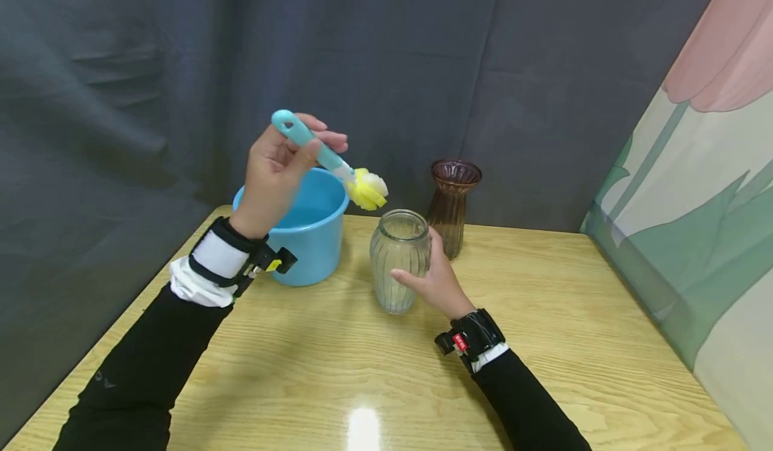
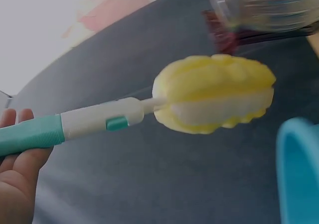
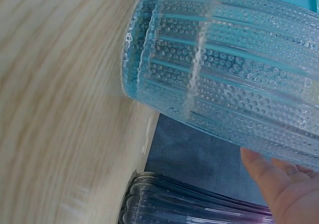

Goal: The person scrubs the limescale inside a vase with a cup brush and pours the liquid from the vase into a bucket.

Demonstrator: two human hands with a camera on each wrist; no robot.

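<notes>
My left hand (image 1: 284, 162) grips the teal handle of a bottle brush (image 1: 323, 158), raised above the table. Its yellow and white sponge head (image 1: 368, 189) hangs just above and left of the mouth of a clear ribbed glass jar (image 1: 398, 260). The wrist view shows the sponge head (image 2: 214, 99) and handle (image 2: 30, 134) close up. My right hand (image 1: 431, 280) curls round the right side of the jar, which stands upright on the wooden table (image 1: 543, 343). In the right wrist view the jar (image 3: 224, 69) fills the frame, with my fingers (image 3: 279, 189) against it.
A light blue bucket (image 1: 308, 233) stands behind my left wrist at the back left. A brown ribbed glass vase (image 1: 453, 203) stands just behind the jar, also visible as vase (image 3: 194, 204). Dark cloth backs the table; a painted panel (image 1: 694, 203) borders the right.
</notes>
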